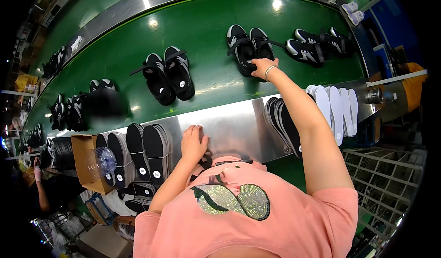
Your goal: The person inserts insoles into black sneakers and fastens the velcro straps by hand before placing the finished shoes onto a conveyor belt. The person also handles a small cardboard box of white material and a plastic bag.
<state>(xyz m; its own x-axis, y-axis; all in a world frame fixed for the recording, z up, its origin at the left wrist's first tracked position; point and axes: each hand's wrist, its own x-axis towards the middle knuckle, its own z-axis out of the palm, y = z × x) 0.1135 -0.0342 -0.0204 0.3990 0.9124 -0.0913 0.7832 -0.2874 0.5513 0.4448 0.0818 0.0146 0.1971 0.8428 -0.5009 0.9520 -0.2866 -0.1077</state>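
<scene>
Black upper with silver-grey trim covers the low sneaker (240,51) that the right hand (264,69) touches. It stands on a glossy green belt (209,70), beyond the steel table (225,120), and its matching black-and-silver neighbour (259,37) is just beside it on the right. Thumb and fingers are at the heel, but I cannot tell whether they are pinched on it. The left hand (194,143) rests by the near edge of the steel, thumb apart from the fingers, with nothing seen in it.

In my judgement, the loose black strap (237,45) could catch on the neighbour if the sneaker is lifted sideways. A hold only at the heel could let the toe swing and knock the other shoe, because they are so near. A lowered forearm (301,102) may also disturb the stacked black insoles (287,127) beside it.

The toe points away from the person, slightly to the left; the long axis runs across the belt, a little slanted.
</scene>
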